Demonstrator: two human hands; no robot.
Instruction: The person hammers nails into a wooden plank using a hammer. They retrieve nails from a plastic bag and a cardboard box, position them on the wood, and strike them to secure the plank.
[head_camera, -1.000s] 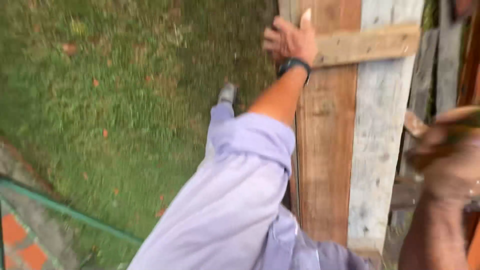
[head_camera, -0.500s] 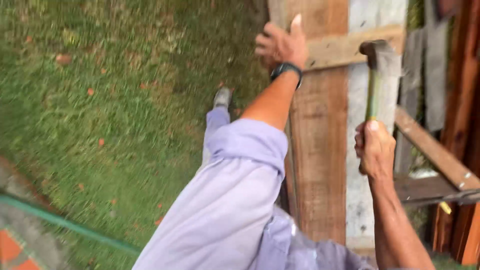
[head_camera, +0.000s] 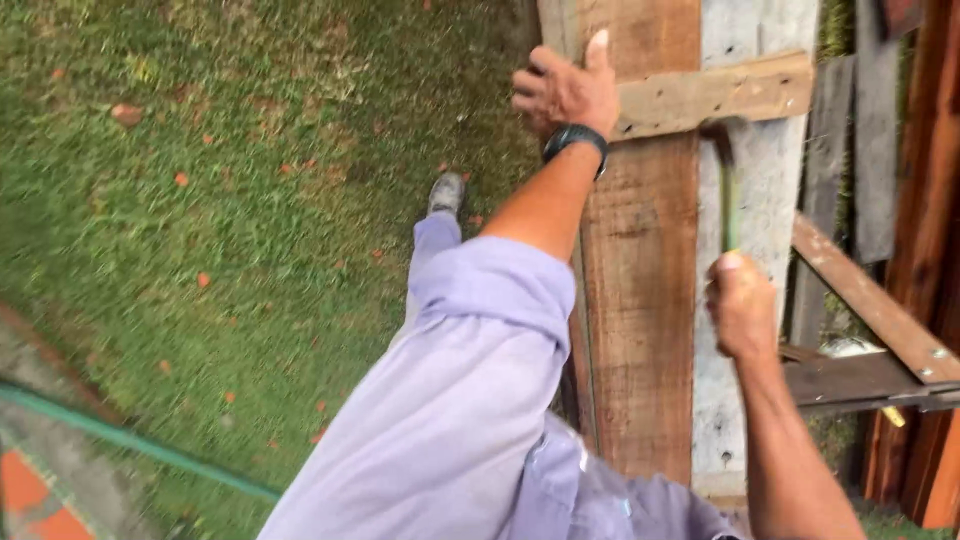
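Hammer (head_camera: 727, 180) up against the boards: its dark head sits right at the lower edge of the pale crosspiece (head_camera: 715, 93), the greenish handle running straight down into the right hand (head_camera: 741, 305), which is fisted tight around the end of it. The head is blurred, so I cannot tell whether it touches the wood.

The left hand (head_camera: 567, 88) is well apart from the other, higher up, fingers bent and thumb pointing upward, pressed on the left end of that crosspiece where it crosses the wide brown plank (head_camera: 640, 290). A black watch (head_camera: 575, 137) rings that wrist, and a loose lilac sleeve (head_camera: 480, 400) is rolled above the elbow.

The timber is all rough stuff. The brown plank is coarse-grained and weathered, with dark stains. Beside it, to the right, a grey-white board (head_camera: 765, 200) with worn, chalky paint. The crosspiece is lighter, raw and splintery at its edges. Further right, a slanted brown batten (head_camera: 870, 305) with small screw heads, and reddish planks (head_camera: 930, 200) at the frame's edge.

Outdoors, this. Everything left of the boards is short green grass (head_camera: 220, 200), patchy, dotted with small orange-brown leaves. A grey shoe (head_camera: 446, 192) stands on it near the plank. In the lower-left corner, a green hose or pipe (head_camera: 130, 440) runs across a strip of paving with an orange tile.
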